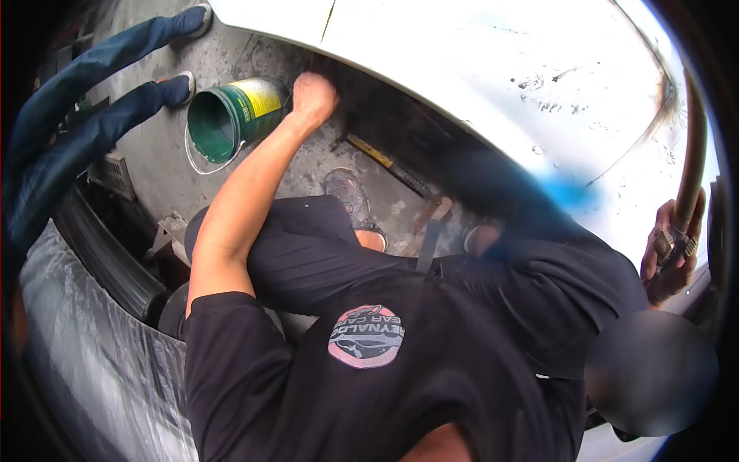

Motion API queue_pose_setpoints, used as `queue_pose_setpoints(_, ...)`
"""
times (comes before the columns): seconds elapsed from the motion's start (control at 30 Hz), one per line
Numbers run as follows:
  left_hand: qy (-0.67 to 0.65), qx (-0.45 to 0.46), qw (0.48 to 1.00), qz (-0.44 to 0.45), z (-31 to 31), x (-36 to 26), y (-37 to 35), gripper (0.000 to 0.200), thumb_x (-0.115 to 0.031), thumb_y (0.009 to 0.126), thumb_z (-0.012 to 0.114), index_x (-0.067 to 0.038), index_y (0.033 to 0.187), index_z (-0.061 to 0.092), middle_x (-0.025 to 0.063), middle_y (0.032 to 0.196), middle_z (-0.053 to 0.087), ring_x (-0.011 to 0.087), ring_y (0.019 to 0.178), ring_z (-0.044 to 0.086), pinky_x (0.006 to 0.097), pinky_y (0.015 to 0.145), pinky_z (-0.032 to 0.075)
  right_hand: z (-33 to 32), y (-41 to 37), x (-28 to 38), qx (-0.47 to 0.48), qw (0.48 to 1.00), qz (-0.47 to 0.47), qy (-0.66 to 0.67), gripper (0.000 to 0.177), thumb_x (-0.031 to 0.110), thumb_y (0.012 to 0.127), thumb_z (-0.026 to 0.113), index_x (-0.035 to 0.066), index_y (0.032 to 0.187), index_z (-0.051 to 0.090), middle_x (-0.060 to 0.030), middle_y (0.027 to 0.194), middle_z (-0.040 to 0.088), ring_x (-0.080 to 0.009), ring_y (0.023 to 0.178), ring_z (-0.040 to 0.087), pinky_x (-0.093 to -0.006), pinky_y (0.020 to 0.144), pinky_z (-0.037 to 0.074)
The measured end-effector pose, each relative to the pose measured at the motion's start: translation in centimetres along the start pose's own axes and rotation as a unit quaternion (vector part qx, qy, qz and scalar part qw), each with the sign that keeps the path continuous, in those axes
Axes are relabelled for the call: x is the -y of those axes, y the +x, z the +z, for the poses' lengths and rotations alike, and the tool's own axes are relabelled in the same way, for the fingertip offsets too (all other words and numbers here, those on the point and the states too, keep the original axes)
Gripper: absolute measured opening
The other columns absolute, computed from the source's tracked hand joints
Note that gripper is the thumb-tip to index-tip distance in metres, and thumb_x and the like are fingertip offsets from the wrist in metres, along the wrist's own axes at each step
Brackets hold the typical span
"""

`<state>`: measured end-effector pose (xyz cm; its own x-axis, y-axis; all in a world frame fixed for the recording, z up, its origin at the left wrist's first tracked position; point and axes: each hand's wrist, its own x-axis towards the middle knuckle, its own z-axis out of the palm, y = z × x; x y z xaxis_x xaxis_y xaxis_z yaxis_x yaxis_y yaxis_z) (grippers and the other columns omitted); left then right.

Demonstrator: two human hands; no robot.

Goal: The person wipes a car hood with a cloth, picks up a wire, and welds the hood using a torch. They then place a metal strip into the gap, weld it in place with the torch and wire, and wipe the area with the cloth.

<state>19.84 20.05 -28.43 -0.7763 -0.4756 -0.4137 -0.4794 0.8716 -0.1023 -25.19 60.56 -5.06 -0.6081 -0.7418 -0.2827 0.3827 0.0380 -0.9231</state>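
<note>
My left hand (pixel 314 100) is closed in a fist at the lower edge of a white car body panel (pixel 493 54). Its fingers are turned away, so whatever they grip is hidden. Close beside that hand, a green bucket (pixel 248 112) with a yellow label lies tipped on its side, its mouth facing left and its wire handle hanging down. My right hand does not show in the picture.
Another person's hand (pixel 671 250) grips a tool at the far right. Someone's jeans-clad legs (pixel 115 127) are at upper left. A yellow-and-black bar (pixel 389 165) lies on the concrete floor (pixel 285 165). Plastic sheeting (pixel 100 354) covers something at lower left.
</note>
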Motion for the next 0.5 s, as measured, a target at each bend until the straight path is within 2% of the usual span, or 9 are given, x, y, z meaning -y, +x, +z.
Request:
queue_pose_setpoints(0.03, 0.03, -0.057, 0.998, 0.006, -0.8, -0.9, -0.6, 0.019, -0.027, 0.071, 0.075, -0.01, 0.064, 0.072, 0.0153, 0.069, 0.069, 0.0322, 0.069, 0.068, 0.0487, 0.067, 0.053, 0.1, -0.1, 0.0, -0.01, 1.0, -0.006, -0.004, 0.088, 0.038, 0.093, 0.07, 0.004, 0.158, 0.022, -0.0133, 0.092, 0.051, -0.004, 0.045, 0.045, -0.0159, 0.03, 0.04)
queue_pose_setpoints(0.13, -0.12, 0.005, 0.986, 0.119, -4.4, -6.3, -1.5, 0.015, -0.021, 0.07, 0.07, -0.01, 0.06, 0.065, 0.0149, 0.063, 0.063, 0.0345, 0.059, 0.063, 0.0471, 0.059, 0.051, 0.4, -0.4, 0.4, -0.034, 0.999, -0.02, -0.014, 0.088, 0.037, 0.093, 0.07, 0.003, 0.158, 0.022, -0.0135, 0.092, 0.052, -0.0043, 0.044, 0.045, -0.0159, 0.03, 0.04)
queue_pose_setpoints(0.2, -0.194, 0.001, 0.949, 0.248, -2.0, -10.4, -2.9, 0.008, -0.016, 0.073, 0.067, -0.012, 0.067, 0.063, 0.0139, 0.065, 0.064, 0.0349, 0.062, 0.065, 0.0469, 0.057, 0.053, 0.4, -0.6, 0.3, -0.046, 0.998, -0.027, -0.019, 0.088, 0.037, 0.093, 0.07, 0.003, 0.158, 0.022, -0.0136, 0.092, 0.052, -0.0044, 0.044, 0.046, -0.0159, 0.03, 0.04)
queue_pose_setpoints(0.27, -0.182, 0.107, 0.947, 0.243, -1.1, -14.2, -3.7, 0.009, -0.015, 0.076, 0.064, -0.009, 0.079, 0.069, 0.015, 0.078, 0.069, 0.0337, 0.074, 0.07, 0.0472, 0.061, 0.057, 0.7, -0.8, 0.3, -0.059, 0.997, -0.032, -0.025, 0.088, 0.037, 0.093, 0.07, 0.003, 0.158, 0.023, -0.0138, 0.092, 0.052, -0.0046, 0.044, 0.046, -0.0159, 0.03, 0.041)
queue_pose_setpoints(0.3, -0.211, -0.13, 0.934, 0.258, -0.7, -15.4, -4.1, 0.013, -0.012, 0.08, 0.059, -0.009, 0.087, 0.07, 0.0158, 0.079, 0.069, 0.035, 0.079, 0.07, 0.0479, 0.071, 0.058, 0.8, -0.8, 0.3, -0.065, 0.997, -0.037, -0.027, 0.088, 0.037, 0.093, 0.07, 0.003, 0.158, 0.023, -0.0138, 0.092, 0.052, -0.0047, 0.044, 0.046, -0.0159, 0.03, 0.041)
queue_pose_setpoints(0.37, -0.21, -0.296, 0.893, 0.265, 2.9, -16.6, -3.0, 0.014, -0.015, 0.083, 0.058, -0.01, 0.089, 0.07, 0.0149, 0.078, 0.069, 0.0353, 0.081, 0.07, 0.0466, 0.072, 0.058, 0.7, -0.6, 0.4, -0.081, 0.995, -0.049, -0.031, 0.087, 0.037, 0.092, 0.07, 0.003, 0.158, 0.023, -0.0139, 0.091, 0.052, -0.0048, 0.044, 0.046, -0.0159, 0.03, 0.041)
queue_pose_setpoints(0.4, -0.201, -0.295, 0.897, 0.26, 3.7, -16.3, -3.1, 0.014, -0.015, 0.083, 0.058, -0.01, 0.089, 0.07, 0.0149, 0.078, 0.069, 0.0353, 0.081, 0.07, 0.0466, 0.072, 0.058, 0.7, -0.5, 0.3, -0.087, 0.994, -0.055, -0.026, 0.087, 0.037, 0.092, 0.07, 0.003, 0.158, 0.024, -0.014, 0.091, 0.052, -0.0049, 0.044, 0.046, -0.0159, 0.03, 0.041)
queue_pose_setpoints(0.47, -0.222, 0.106, 0.925, 0.29, 4.2, -15.9, -4.3, 0.016, -0.021, 0.084, 0.06, -0.01, 0.09, 0.07, 0.0143, 0.08, 0.069, 0.0351, 0.083, 0.07, 0.0472, 0.072, 0.057, 0.9, -0.4, 0.1, -0.101, 0.992, -0.064, -0.029, 0.087, 0.037, 0.092, 0.07, 0.003, 0.158, 0.024, -0.0141, 0.091, 0.053, -0.0051, 0.043, 0.047, -0.0159, 0.03, 0.041)
queue_pose_setpoints(0.5, -0.22, 0.105, 0.927, 0.284, 4.4, -15.3, -4.5, 0.016, -0.021, 0.084, 0.06, -0.01, 0.09, 0.07, 0.0143, 0.08, 0.069, 0.0351, 0.083, 0.07, 0.0472, 0.072, 0.057, 0.9, -0.4, 0.2, -0.105, 0.992, -0.07, -0.03, 0.087, 0.037, 0.092, 0.07, 0.003, 0.158, 0.024, -0.0142, 0.091, 0.053, -0.0051, 0.043, 0.047, -0.0159, 0.03, 0.041)
